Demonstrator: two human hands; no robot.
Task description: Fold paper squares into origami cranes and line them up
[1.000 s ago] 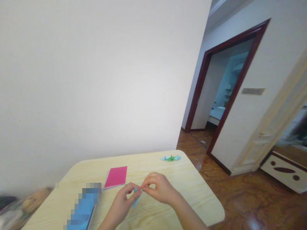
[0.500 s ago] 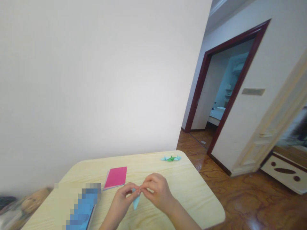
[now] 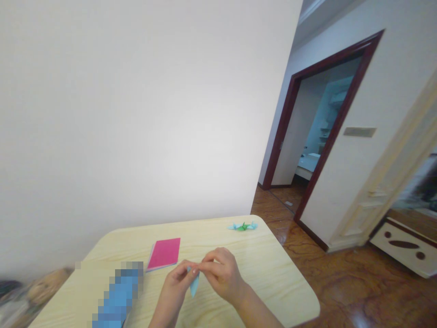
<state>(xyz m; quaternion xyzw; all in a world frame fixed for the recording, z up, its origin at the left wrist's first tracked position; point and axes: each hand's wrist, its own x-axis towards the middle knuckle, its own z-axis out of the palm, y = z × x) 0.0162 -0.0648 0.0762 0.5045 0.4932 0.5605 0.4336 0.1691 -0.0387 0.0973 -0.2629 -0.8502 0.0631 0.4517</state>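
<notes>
Both hands meet over the pale wooden table [image 3: 273, 278], pinching a small folded light-blue paper piece [image 3: 194, 286]. My left hand [image 3: 177, 287] holds its upper end with thumb and forefinger. My right hand [image 3: 220, 273] presses fingertips against the same top end from the right. The paper's narrow point hangs down between the hands.
A stack of pink paper sheets [image 3: 164, 253] lies beyond my left hand. Small folded green and blue paper figures [image 3: 243, 226] sit at the table's far edge. A blurred-out blue object [image 3: 118, 296] lies at the left. The doorway [image 3: 314, 132] and wooden floor [image 3: 358, 291] are to the right.
The hands stayed together on the blue paper, shifting slightly. The paper's point now hangs more straight down than a second ago.
</notes>
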